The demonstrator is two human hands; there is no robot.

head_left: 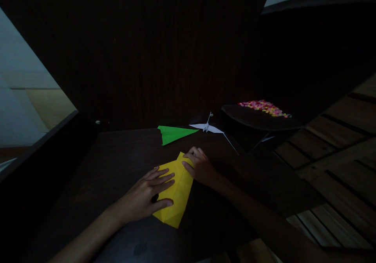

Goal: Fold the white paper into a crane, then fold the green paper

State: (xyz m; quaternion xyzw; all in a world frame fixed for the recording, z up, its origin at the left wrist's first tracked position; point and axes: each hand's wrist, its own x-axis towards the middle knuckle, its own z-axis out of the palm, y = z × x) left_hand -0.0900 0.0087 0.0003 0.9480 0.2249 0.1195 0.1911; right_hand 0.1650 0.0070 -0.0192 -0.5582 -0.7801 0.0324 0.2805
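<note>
A partly folded sheet of yellow paper lies on the dark wooden surface in front of me, with crease lines across it. My left hand rests flat on its left side, fingers spread and pointing right. At the upper right edge of the sheet, my right hand has its fingers curled, the thumb on top of the paper and the other fingers bent over the edge. Just beyond the sheet lies a green paper plane, its point toward the right. Beside that tip sits a white folded paper bird with spread wings.
The dark tabletop meets an upright dark panel at the back. A raised side edge runs along the left. On a rounded dark ledge to the right is a pile of small pink and yellow pieces. Wooden slats show lower right.
</note>
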